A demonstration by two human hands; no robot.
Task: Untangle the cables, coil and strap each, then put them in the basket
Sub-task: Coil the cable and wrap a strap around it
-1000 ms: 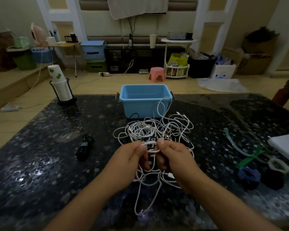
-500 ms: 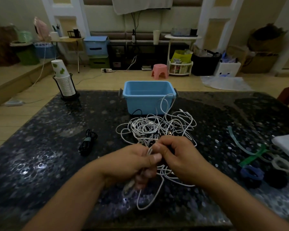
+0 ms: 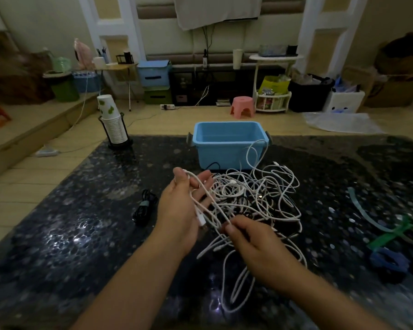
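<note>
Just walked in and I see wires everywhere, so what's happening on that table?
A person is sorting out a tangle of white cables on a dark table. The left hand is raised with straight fingers, a strand draped over it, while the right hand pinches a strand nearer the body. The blue basket behind the tangle looks empty. One black cable already lies coiled and strapped to the left, and loose straps wait at the right.

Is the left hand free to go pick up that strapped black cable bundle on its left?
Probably not yet. The left hand has white cable draped over its open fingers. The black bundle lies close beside it on the table, nothing between them.
</note>
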